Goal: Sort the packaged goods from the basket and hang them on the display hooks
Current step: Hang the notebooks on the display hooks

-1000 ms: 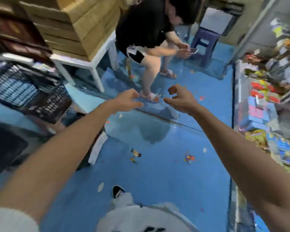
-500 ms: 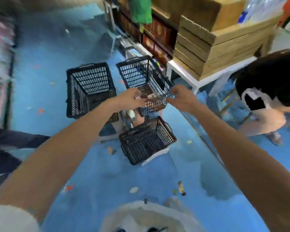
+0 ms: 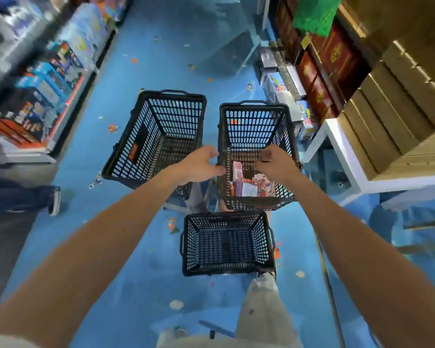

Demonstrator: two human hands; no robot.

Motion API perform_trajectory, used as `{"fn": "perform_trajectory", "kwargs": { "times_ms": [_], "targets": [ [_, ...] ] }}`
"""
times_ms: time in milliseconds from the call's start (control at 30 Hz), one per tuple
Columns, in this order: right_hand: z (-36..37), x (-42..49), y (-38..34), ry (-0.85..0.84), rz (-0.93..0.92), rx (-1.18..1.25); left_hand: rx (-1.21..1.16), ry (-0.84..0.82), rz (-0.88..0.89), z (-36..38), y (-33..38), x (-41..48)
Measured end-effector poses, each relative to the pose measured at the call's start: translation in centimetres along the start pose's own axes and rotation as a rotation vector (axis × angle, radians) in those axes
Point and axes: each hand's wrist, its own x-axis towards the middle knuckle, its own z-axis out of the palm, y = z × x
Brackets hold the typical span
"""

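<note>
Three black mesh baskets stand on the blue floor. The right basket (image 3: 255, 106) holds several packaged goods (image 3: 249, 183) in white, red and blue. The left basket (image 3: 172, 96) and the small near basket (image 3: 226, 268) look bare inside. My left hand (image 3: 199, 167) hovers at the right basket's left rim, fingers spread and holding nothing. My right hand (image 3: 274, 164) reaches into that basket just above the packages, fingers curled; no package is visibly between them.
Shelves of boxed toys (image 3: 43, 79) line the left. Dark red boxes (image 3: 324, 69) and stacked wooden crates (image 3: 399, 109) on a white table (image 3: 337, 156) fill the right. Another person's shoe (image 3: 54, 199) is at left. My own leg (image 3: 264, 305) stands below the near basket.
The view has swung away from the crouching person to the baskets. Both hands have come down over the right basket, and the right hand has gone inside it.
</note>
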Motion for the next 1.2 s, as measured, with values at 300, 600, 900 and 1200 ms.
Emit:
{"fn": "perform_trajectory", "kwargs": {
  "times_ms": [300,600,900,1200],
  "targets": [
    [-1.7,12.9,10.8,-0.433,0.107,-0.131,-0.18,-0.09,-0.35,9.4,1.5,13.0],
    [6.3,21.6,17.3,-0.599,0.045,-0.325,-0.25,-0.148,-0.512,16.9,-3.7,23.9],
    [14.6,29.3,22.2,-0.715,0.022,-0.409,-0.166,-0.16,-0.685,23.5,-11.2,32.3],
    [18.0,30.2,23.5,-0.8,-0.106,-0.632,-0.038,-0.005,-0.801,26.3,-13.8,34.3]
  ]
}}
